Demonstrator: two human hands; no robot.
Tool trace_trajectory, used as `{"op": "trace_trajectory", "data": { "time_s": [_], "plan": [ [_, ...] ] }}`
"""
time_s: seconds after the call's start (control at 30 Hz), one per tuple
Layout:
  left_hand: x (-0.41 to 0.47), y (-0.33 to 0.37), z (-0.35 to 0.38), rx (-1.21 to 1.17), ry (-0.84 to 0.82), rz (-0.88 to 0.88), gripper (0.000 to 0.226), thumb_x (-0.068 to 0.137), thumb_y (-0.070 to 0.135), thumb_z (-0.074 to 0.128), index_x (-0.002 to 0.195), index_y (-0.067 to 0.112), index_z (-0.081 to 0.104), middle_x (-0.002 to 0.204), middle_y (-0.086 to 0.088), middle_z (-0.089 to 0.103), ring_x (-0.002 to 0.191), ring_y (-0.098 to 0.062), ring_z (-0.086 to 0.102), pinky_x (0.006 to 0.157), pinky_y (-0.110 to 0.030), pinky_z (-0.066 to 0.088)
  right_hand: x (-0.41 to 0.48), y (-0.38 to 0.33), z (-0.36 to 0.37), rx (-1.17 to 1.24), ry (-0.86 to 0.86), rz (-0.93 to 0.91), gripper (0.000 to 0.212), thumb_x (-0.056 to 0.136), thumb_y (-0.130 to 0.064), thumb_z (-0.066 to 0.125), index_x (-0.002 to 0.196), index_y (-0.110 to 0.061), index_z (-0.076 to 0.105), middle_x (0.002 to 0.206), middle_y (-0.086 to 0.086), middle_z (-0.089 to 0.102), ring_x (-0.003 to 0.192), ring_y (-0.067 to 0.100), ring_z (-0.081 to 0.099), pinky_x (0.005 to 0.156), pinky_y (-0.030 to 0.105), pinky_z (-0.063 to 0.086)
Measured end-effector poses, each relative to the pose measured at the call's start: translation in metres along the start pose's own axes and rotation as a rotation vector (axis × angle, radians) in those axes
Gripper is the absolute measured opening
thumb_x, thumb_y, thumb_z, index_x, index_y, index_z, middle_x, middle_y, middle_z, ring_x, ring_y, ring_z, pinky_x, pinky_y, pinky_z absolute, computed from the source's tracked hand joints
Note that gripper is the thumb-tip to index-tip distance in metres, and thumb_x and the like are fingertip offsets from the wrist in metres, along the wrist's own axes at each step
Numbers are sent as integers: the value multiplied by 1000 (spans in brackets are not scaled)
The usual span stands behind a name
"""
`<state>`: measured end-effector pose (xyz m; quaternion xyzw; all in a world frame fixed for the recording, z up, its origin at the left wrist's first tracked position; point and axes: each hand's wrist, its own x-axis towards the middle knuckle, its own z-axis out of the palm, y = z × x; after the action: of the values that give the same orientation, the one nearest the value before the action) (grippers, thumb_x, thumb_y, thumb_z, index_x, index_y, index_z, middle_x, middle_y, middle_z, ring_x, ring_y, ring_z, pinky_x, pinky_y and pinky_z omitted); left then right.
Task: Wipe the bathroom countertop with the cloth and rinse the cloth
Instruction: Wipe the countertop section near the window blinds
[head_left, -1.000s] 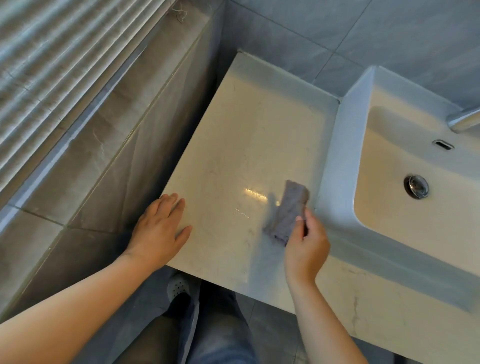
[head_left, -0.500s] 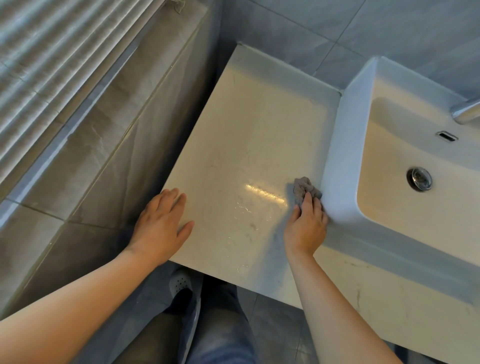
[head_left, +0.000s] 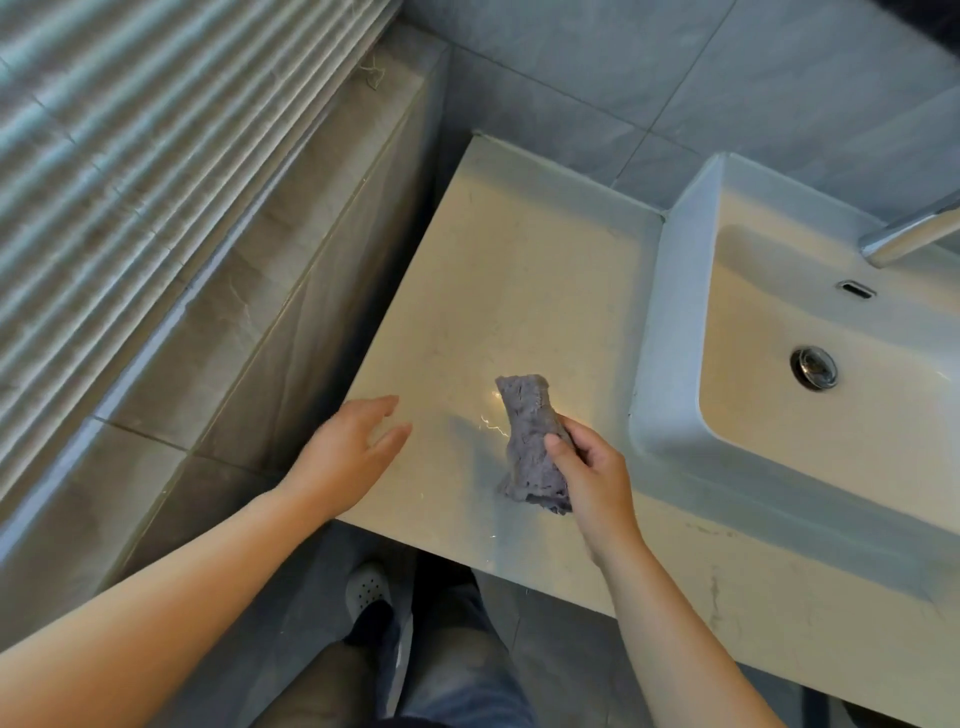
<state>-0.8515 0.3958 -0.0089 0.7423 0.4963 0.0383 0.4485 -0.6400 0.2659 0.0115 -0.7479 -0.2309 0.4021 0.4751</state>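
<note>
A crumpled grey-purple cloth (head_left: 527, 426) lies over the pale stone countertop (head_left: 524, 275), near its front edge. My right hand (head_left: 592, 478) grips the cloth's right side, thumb on top and fingers curled around it. My left hand (head_left: 348, 457) sits at the countertop's front left corner with fingers straight and slightly spread, holding nothing. A few wet streaks glint on the stone just left of the cloth.
A white raised basin (head_left: 670, 322) with a metal drain (head_left: 814, 367) adjoins the countertop on the right. A chrome tap spout (head_left: 909, 236) reaches over it. A tiled ledge (head_left: 249, 291) and window blinds run along the left. Grey tiled wall stands behind.
My right hand has pulled the cloth away from the basin's side, toward the left and front, and now grips it bunched. My left hand's fingers have spread a little at the corner.
</note>
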Motion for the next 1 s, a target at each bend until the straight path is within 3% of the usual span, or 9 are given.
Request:
{"op": "trace_trajectory", "data": {
  "time_s": [0.23,0.4,0.5,0.57,0.63,0.73,0.83,0.9,1.0],
  "plan": [
    [-14,58,-23,-463,-138,22,54,87,50,54,133,22,51,114,9,65,98,-3,65,93,-29,51,-41,-62,-5,102,-165,10,24,92,-15,58,112,-25,68,105,2,72,95,20,69,78,42,51],
    [-23,104,-41,-678,-130,92,43,83,42,61,121,22,58,110,5,68,97,-7,67,88,-29,54,-55,-92,-1,31,-236,-138,26,91,-19,62,116,-26,65,109,-5,71,103,12,66,78,26,55],
    [-24,123,-52,-669,-55,118,23,85,29,66,101,13,65,99,-7,70,95,-20,67,86,-37,56,-51,-102,-5,-5,-235,-164,41,82,-43,63,122,-32,60,117,-9,66,109,9,62,86,30,55],
    [-24,134,-60,-655,-40,127,24,83,31,68,93,9,64,97,-14,67,96,-28,65,88,-45,55,-42,-108,-10,42,-262,-35,63,72,-67,59,128,-39,51,124,-7,62,115,15,59,96,41,51],
    [-24,146,-68,-624,-77,156,26,82,34,67,93,10,64,97,-14,65,97,-30,64,90,-49,53,-30,-113,-16,181,-386,159,72,71,-76,51,132,-37,48,124,5,63,116,25,60,102,48,45],
    [-21,167,-78,-510,-122,217,22,84,38,64,94,18,64,96,-4,67,92,-20,66,89,-44,54,-16,-125,-27,263,-554,287,54,88,-63,44,122,-25,63,110,8,69,104,22,64,93,41,50],
    [-17,183,-90,-460,-48,261,17,87,37,60,95,23,63,96,-1,66,92,-16,66,87,-41,55,-6,-134,-40,252,-503,173,42,82,-49,65,105,-15,67,79,0,61,75,14,52,69,26,44],
    [-14,189,-99,-459,21,264,17,89,36,58,97,21,61,96,-3,64,91,-18,65,80,-39,57,1,-136,-50,214,-416,48,39,74,-41,74,101,-14,66,86,-2,65,86,15,56,79,28,41],
    [-11,197,-104,-416,70,265,15,92,35,55,98,22,58,96,-5,62,89,-19,64,71,-38,58,5,-138,-56,325,-397,-40,47,76,-36,74,116,-13,62,116,2,68,115,17,60,102,34,41]
  ]
}}
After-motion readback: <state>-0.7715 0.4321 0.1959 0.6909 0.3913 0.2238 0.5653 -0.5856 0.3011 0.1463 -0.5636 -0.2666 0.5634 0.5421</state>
